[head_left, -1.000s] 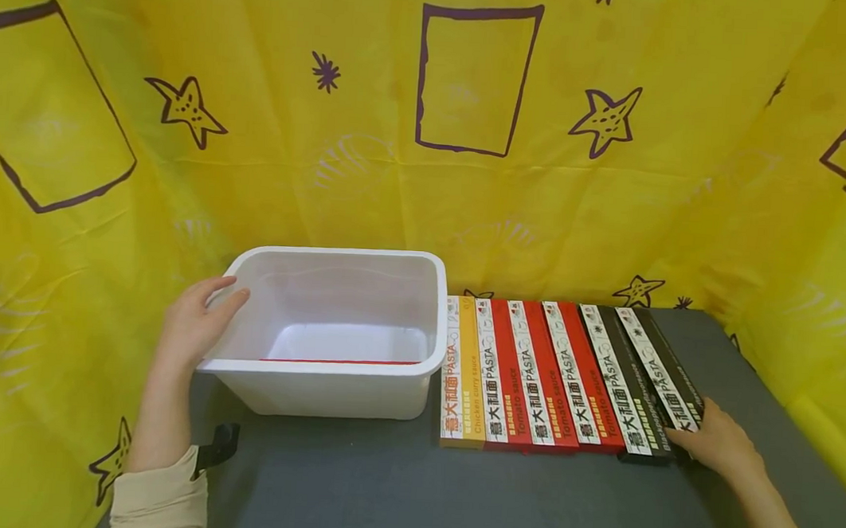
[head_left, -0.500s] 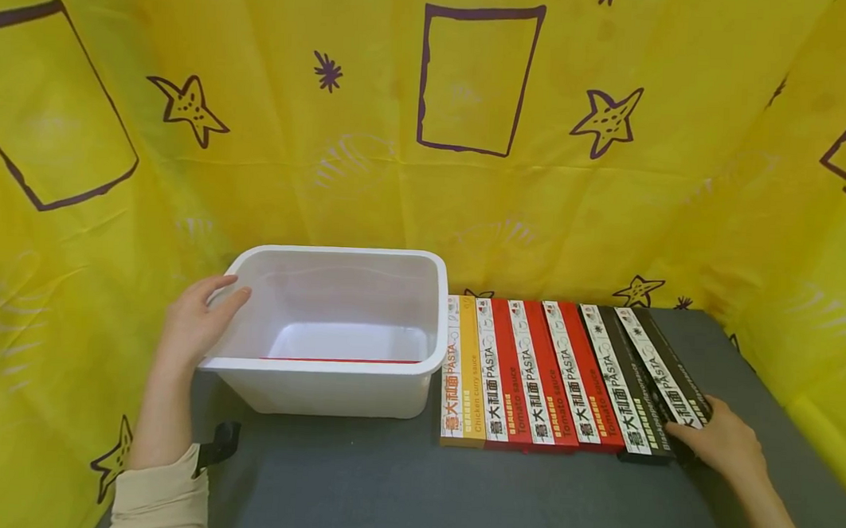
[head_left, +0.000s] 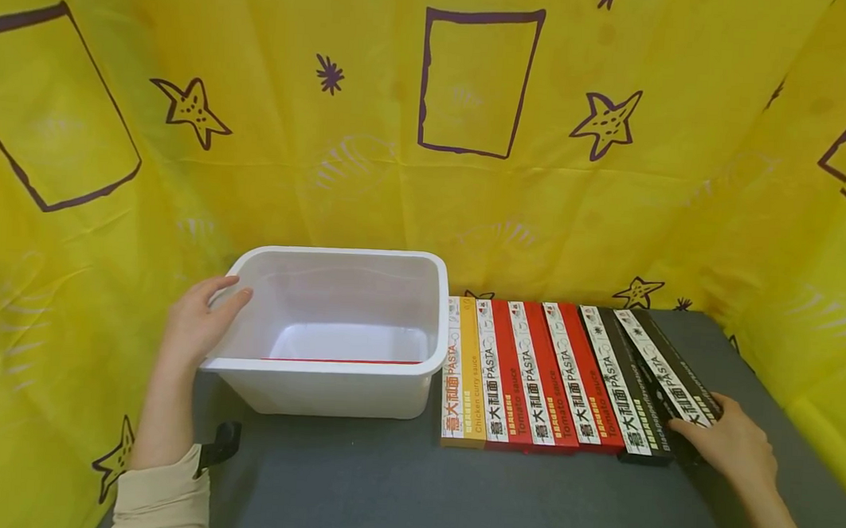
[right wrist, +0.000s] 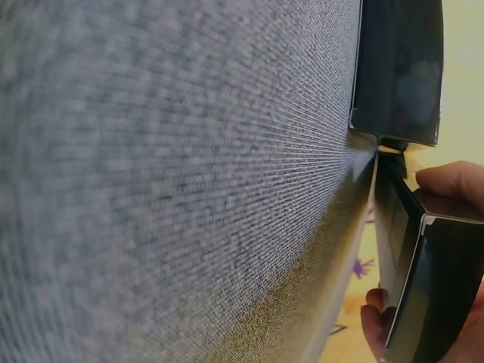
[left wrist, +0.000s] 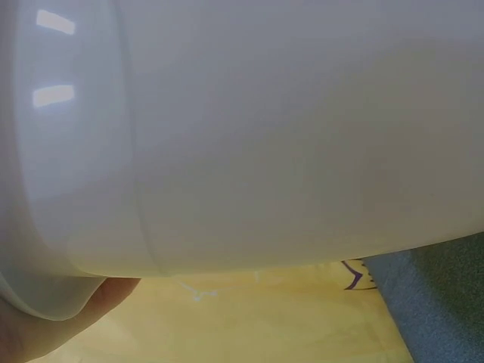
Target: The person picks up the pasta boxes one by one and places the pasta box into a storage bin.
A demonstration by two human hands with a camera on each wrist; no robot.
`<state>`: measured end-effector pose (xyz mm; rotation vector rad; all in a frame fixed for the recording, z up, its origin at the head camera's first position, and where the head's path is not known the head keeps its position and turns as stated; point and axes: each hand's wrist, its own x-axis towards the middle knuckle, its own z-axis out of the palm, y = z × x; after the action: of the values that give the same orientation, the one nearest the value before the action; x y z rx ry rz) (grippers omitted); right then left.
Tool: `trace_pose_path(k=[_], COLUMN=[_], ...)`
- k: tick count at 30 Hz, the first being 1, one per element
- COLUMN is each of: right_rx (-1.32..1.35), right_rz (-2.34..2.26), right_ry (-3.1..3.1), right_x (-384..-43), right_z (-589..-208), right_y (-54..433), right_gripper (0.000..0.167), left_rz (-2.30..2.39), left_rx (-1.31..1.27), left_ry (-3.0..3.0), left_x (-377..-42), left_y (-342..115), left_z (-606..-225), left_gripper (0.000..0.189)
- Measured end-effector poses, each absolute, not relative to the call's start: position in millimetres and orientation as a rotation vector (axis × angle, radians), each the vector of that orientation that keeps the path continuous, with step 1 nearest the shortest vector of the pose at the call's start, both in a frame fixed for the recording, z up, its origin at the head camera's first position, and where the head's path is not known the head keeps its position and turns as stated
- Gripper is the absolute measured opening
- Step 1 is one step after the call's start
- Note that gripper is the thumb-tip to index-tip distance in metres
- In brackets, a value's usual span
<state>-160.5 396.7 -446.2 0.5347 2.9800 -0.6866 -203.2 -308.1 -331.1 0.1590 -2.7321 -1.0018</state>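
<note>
My left hand (head_left: pixel 201 316) holds the left rim of a white plastic bin (head_left: pixel 330 393), its thumb over the inner side. The left wrist view is mostly filled by the bin's outer wall (left wrist: pixel 287 144). On the right, my right hand (head_left: pixel 739 448) grips the near end of the rightmost black pasta box (head_left: pixel 665 364). In the right wrist view that box (right wrist: pixel 442 287) sits between thumb and fingers, its near end raised off the table. Beside it lies another black pasta box (head_left: pixel 621 378). A thin red edge (head_left: pixel 346 361) shows inside the bin, its remainder hidden by the front wall.
Several red tomato sauce pasta boxes (head_left: pixel 582 376) and a yellow chicken curry one (head_left: pixel 470 378) lie side by side between the bin and the black boxes. A dark grey tabletop (head_left: pixel 397 486) lies beneath. Yellow printed cloth (head_left: pixel 369 189) hangs behind and at both sides.
My right hand has shifted slightly right, swinging the near end of the rightmost black pasta box up and away from its neighbour. The left hand stays on the bin.
</note>
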Motion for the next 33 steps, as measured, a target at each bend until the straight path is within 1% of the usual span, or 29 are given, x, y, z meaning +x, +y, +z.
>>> trace_pose_path(k=[20,33], right_rx=[0.558,0.359], right_rz=[-0.739,-0.794], right_ry=[3.045,3.117], right_x=[-157,-159], right_z=[-428,-407], right_y=[388,358], right_gripper=[0.104,0.100], left_rz=[-0.997,-0.974], left_rx=[0.143,0.115], left_ry=[-2.719,-2.709], left_x=[-202,-200], left_y=[-308,-308], left_z=[-331,-332], left_gripper=[0.065,0.063])
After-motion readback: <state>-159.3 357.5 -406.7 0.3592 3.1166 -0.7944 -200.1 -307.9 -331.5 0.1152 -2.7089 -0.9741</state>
